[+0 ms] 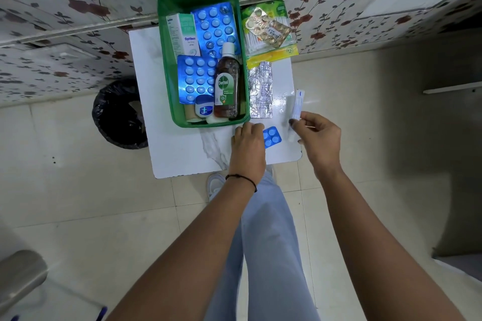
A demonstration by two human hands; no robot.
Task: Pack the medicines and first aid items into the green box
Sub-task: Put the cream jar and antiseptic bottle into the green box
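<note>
Packing looks well advanced: the green box (167,65) on the worktop (180,154) already holds the Dettol bottle (226,83) and blue strips; next, the loose items go in; the left hand (247,139), fingers curled, rests on a small blue tablet strip (271,137); the right hand (317,135) pinches a white tube (294,112).

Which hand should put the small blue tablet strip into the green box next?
Left. The left hand already rests on the small blue tablet strip, right beside the green box. The right hand is busy: its fingers pinch a white tube.
</note>
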